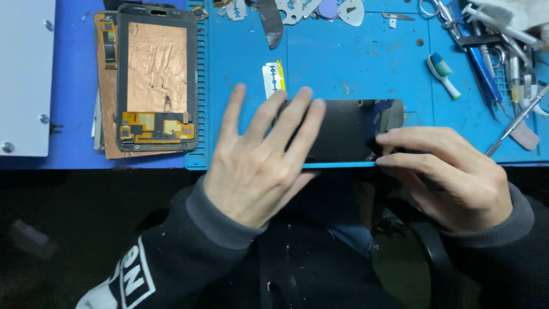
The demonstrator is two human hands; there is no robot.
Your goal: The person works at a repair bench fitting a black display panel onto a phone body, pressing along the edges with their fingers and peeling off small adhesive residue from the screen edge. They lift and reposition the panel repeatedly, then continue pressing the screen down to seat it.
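- Step in hand, as I judge it: separating or lifting a layer at the right end of the dark phone screen panel (343,130), which lies flat at the near edge of the blue work mat (354,63)
- Left hand (260,163) lies spread on the left half of the panel, fingers (297,123) flat and extended; it presses down, nothing is enclosed in it
- Right hand (452,174) is at the panel's right end, thumb and forefinger tips brought close together at the near right corner; whether they pinch an edge, a film or a small tool I cannot tell, the contact point is too dark
- Next move, in my judgement, calls for steady downward hold on the left and a slow, shallow pull or pry on the right, since a thin glass panel would crack under a sharp bend
- Panel appearance: long black rectangle, glossy, reflecting at its far right corner, where it looks paler
- Just beyond the left hand's fingertips: a razor blade (274,79) in a white and yellow wrapper, near the panel's far left corner
- Far left: a phone frame with copper foil back (155,77), well apart from both hands
- Right of centre, far: a small toothbrush (443,74); far right, a cluster of tweezers and metal tools (497,57)
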